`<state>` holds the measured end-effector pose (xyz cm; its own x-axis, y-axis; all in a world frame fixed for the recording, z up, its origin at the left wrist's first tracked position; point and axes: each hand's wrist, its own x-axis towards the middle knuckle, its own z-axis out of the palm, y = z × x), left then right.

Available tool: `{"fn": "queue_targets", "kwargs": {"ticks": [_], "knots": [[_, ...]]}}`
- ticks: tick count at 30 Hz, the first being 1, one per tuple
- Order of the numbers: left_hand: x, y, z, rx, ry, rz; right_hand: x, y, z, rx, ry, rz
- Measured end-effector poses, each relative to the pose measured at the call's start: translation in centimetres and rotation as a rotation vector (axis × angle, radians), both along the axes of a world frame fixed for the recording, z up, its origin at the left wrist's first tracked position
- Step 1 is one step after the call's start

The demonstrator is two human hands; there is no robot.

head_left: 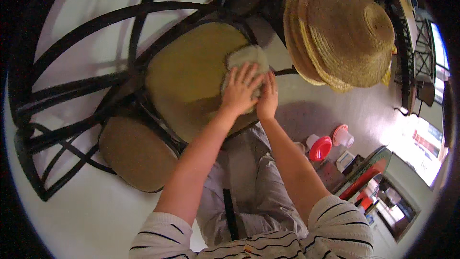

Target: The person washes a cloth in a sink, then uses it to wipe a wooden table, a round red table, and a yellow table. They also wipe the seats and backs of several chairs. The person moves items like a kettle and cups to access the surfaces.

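Observation:
A crumpled beige-grey cloth (pixel 249 56) rests on the tan seat of a dark-framed chair (pixel 184 67), towards its right side. My left hand (pixel 241 91) lies over the cloth, open, its fingers spread and stretched out. Close beside it, my right hand (pixel 268 100) touches the cloth's right edge with its fingers extended; its thumb is partly hidden. Both forearms reach forward from the lower edge, and the two hands almost meet at the thumbs.
Stacked straw hats (pixel 347 36) stand at the upper right. Dark curved metal bars (pixel 79 88) fill the left side, next to a second brown seat (pixel 136 153). Red and white containers (pixel 320 148) sit on the floor at right, near a round-edged panel (pixel 366 175).

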<state>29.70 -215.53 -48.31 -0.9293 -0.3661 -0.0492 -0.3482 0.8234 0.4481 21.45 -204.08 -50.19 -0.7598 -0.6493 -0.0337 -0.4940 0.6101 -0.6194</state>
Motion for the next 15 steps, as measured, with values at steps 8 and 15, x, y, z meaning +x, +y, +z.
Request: {"fn": "queue_targets", "kwargs": {"ticks": [8, 15], "knots": [[9.2, 7.6, 0.4, 0.091, -0.06, -0.31, 11.9, 10.8, -1.8, -0.061, -0.336, -0.28], [22.4, 7.3, -0.8, -0.099, -0.226, -0.208, 19.9, 6.9, 5.0, 0.192, -0.651, -0.207]]}}
